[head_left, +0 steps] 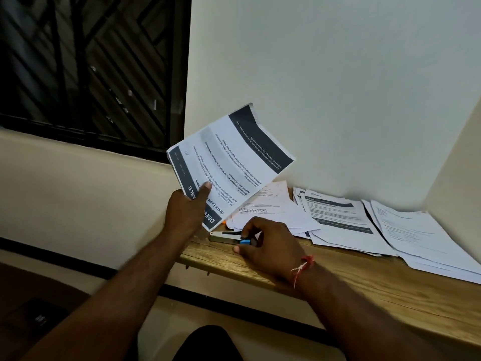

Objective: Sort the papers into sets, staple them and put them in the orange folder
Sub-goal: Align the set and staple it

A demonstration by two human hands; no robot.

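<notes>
Wooden ledge [377, 290]: a bare strip runs along its front edge from the centre to the lower right of the frame, open to approach from below. The rear of the ledge, centre right to right edge, is covered by overlapping loose papers [338, 220] that lie against the back wall [338, 87] and the side wall [455, 165]. The space above them in the upper right is open as far as the two walls. At the ledge's left end a stapler [223, 236] is gripped by the right hand [268, 246]. Above it the left hand [182, 212] holds a tilted paper set [231, 157], which screens that corner. Both forearms cross the lower centre. A barred window [91, 74] closes the upper left.
</notes>
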